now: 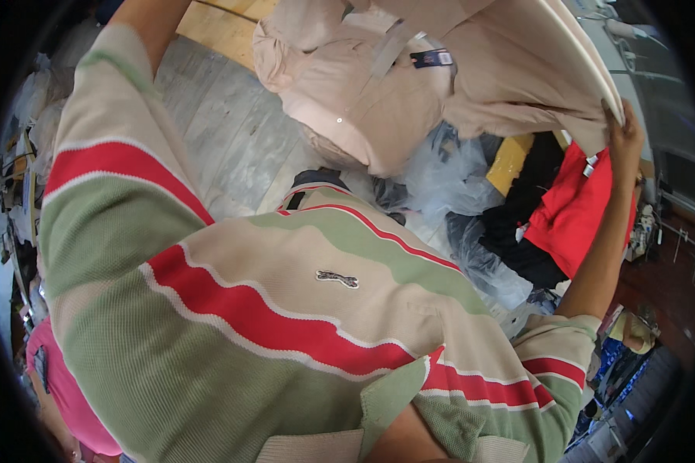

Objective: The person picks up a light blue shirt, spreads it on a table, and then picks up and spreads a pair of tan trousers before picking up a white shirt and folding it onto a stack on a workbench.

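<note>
Striped polo shirt (286, 309) fills the foreground. Its wearer's left forearm (158, 27) leaves the view at the top, so I cannot tell how those fingers stand. The right hand's (628, 139) fingers are closed on the edge of a beige garment (394, 116), raised ahead with a dark tag (431, 58) on it. Below the garment lie clear plastic bags (444, 177), black cloth (527, 247) and red cloth (575, 204). Yellowish boards (216, 35) border the grey floor's (216, 108) far edge.

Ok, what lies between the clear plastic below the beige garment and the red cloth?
Black cloth and a yellow piece show there in the head view.
</note>
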Motion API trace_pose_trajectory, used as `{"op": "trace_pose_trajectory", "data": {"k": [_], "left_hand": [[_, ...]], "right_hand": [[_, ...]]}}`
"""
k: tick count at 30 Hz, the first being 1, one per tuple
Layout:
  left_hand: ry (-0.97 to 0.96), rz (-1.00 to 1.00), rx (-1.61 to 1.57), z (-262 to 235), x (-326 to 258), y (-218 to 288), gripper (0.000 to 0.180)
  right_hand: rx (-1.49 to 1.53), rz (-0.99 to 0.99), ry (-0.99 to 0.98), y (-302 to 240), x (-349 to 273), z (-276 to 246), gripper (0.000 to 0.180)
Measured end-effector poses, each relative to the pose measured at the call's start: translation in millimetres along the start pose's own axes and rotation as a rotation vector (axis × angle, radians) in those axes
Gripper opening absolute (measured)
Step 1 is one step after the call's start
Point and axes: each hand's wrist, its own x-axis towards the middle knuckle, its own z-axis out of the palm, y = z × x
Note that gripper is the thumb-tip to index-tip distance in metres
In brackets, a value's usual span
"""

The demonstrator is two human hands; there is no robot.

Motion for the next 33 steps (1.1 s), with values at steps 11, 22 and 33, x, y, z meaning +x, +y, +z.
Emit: {"op": "trace_pose_trajectory", "data": {"k": [11, 22, 33], "left_hand": [[-0.535, -0.244, -0.287, 186, -283, 118, 0.022], [-0.676, -0.422, -0.164, 201, -318, 166, 0.018], [-0.341, -0.512, -0.005, 165, -212, 113, 0.019]], "right_hand": [[0.112, -0.337, -0.503, 21, -135, 247, 0.037], [-0.054, -0.68, -1.051, 13, -146, 284, 0.042], [-0.058, -0.353, -0.57, 32, -18, 211, 0.04]]}}
